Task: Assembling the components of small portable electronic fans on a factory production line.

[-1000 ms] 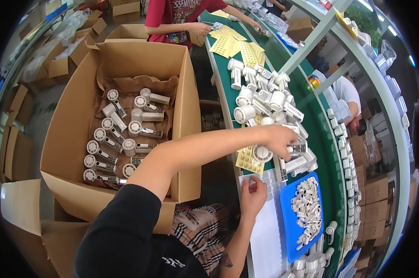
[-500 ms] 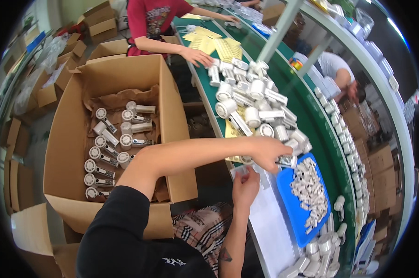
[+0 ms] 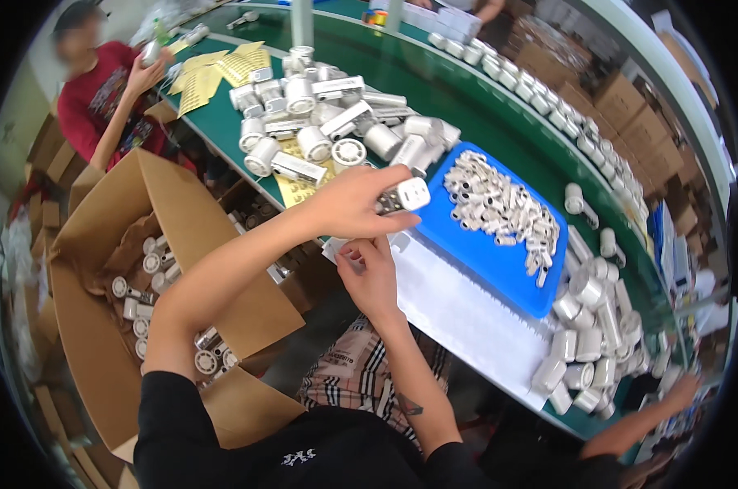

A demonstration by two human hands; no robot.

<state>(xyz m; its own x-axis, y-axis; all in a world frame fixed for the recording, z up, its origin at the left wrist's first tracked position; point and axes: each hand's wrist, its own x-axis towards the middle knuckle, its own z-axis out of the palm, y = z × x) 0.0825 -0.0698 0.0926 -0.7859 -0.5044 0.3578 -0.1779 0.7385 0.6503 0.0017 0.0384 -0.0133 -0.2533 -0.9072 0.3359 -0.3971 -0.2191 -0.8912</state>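
Note:
My left hand [image 3: 361, 200] reaches across from the left, gripping a white handheld device [image 3: 408, 196] whose square end faces up. Most of its body is hidden by my fingers. Below it, my right hand [image 3: 369, 273] has its fingers curled together at the near corner of a stack of white sheets [image 3: 467, 297]; what they pinch, if anything, is unclear. Just right of my left hand lies a blue tray [image 3: 499, 281] of small white tubular parts [image 3: 508, 196]. Beyond is a heap of white devices [image 3: 313, 143] with round heads and flat handles.
At left stands an open cardboard box [image 3: 222, 244] holding more devices. Another pile of white devices [image 3: 589, 326] lies at right, near another person's arm [image 3: 646, 424]. Yellow label sheets [image 3: 222, 69] lie far left, by a co-worker in red [image 3: 100, 98]. Devices line the far belt edge [image 3: 532, 94].
The view has swung to the right. My left hand has lifted the device from beside the tray and brought it above my right hand. The co-worker now holds up a white item.

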